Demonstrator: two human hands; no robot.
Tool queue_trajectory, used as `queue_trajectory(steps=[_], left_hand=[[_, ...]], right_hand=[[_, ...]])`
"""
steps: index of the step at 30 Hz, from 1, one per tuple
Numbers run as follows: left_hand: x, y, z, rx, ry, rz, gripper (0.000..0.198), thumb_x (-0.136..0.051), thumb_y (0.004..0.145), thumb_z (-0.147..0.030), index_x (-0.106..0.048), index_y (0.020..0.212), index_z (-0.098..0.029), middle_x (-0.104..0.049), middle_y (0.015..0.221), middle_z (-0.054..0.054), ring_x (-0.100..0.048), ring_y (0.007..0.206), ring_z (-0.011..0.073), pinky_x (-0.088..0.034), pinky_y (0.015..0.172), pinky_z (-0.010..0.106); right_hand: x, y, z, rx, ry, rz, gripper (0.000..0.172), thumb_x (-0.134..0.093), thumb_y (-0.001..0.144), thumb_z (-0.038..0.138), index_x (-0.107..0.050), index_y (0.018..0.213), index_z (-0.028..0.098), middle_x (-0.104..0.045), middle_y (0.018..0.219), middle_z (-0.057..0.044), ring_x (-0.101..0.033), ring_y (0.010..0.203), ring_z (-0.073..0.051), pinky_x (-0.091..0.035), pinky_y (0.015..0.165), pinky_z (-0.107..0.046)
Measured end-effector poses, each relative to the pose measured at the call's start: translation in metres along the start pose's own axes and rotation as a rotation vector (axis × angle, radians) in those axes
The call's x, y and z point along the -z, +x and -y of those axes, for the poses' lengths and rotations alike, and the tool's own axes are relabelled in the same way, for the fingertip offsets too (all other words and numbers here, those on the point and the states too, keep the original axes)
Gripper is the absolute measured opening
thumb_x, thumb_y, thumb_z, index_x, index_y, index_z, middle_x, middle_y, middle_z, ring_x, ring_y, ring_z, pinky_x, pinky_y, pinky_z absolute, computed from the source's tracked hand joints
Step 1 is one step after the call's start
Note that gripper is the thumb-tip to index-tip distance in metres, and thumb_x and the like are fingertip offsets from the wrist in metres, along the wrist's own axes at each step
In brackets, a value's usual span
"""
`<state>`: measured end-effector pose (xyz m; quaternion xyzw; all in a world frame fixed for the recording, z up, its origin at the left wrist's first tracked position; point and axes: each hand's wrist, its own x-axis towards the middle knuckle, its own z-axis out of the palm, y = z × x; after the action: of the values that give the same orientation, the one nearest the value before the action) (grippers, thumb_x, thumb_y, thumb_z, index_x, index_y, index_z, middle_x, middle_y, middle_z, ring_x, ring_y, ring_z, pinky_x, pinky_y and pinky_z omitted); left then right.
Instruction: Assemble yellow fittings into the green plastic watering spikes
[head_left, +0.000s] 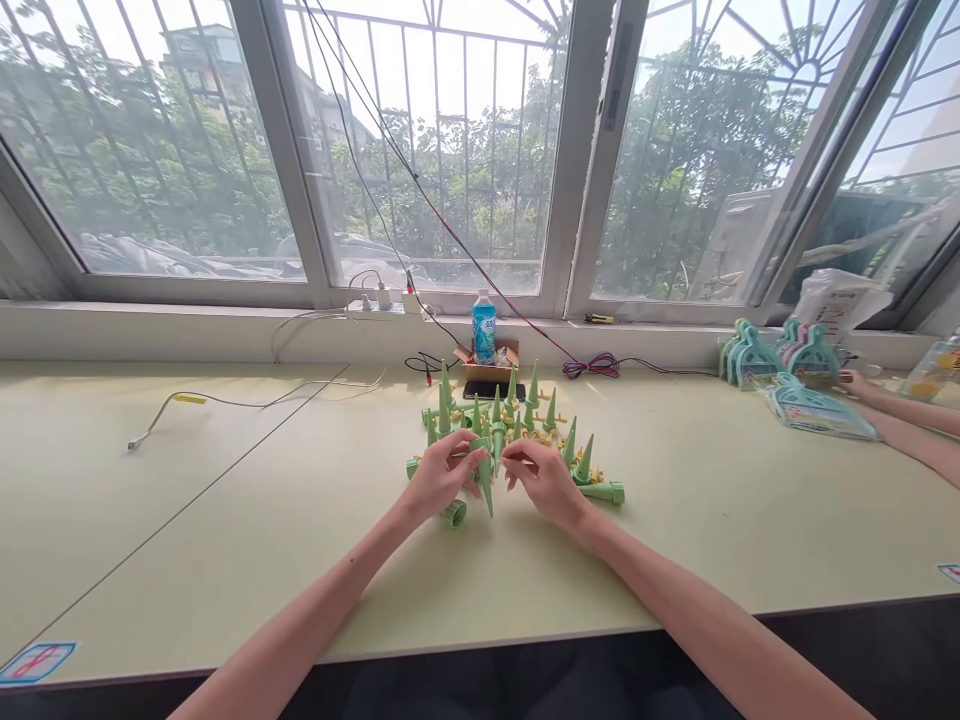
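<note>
A pile of green cone-shaped plastic spikes (517,420) with small yellow parts lies on the pale green table (225,520), some upright, some on their sides. My left hand (442,475) is closed around one green spike (486,480) that points down toward the table. My right hand (541,478) sits just to the right of it, fingers pinched together near the spike's top; whatever they hold is too small to make out. A short green ring piece (454,514) lies beside my left wrist.
A water bottle (484,326) and a small cardboard box (491,368) stand behind the pile by the windowsill. Cables (225,400) trail across the left of the table. At the far right another person's arms (900,425) rest near packaged teal items (814,410).
</note>
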<state>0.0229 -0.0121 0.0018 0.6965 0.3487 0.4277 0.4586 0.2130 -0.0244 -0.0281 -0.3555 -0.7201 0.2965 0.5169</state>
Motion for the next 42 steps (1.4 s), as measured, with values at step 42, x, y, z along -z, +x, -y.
queue_trajectory(steps=[42], left_hand=[[-0.002, -0.001, -0.001, -0.007, -0.014, 0.055, 0.032, -0.063, 0.083, -0.047, -0.054, 0.09, -0.018, -0.047, 0.07, -0.004, -0.056, 0.054, 0.0106, -0.061, 0.052, 0.03]], right_hand=[[0.002, -0.002, 0.011, -0.014, -0.059, -0.037, 0.019, -0.058, 0.09, 0.036, -0.064, 0.091, 0.018, -0.064, 0.077, -0.003, -0.057, 0.061, -0.014, -0.049, 0.056, -0.026]])
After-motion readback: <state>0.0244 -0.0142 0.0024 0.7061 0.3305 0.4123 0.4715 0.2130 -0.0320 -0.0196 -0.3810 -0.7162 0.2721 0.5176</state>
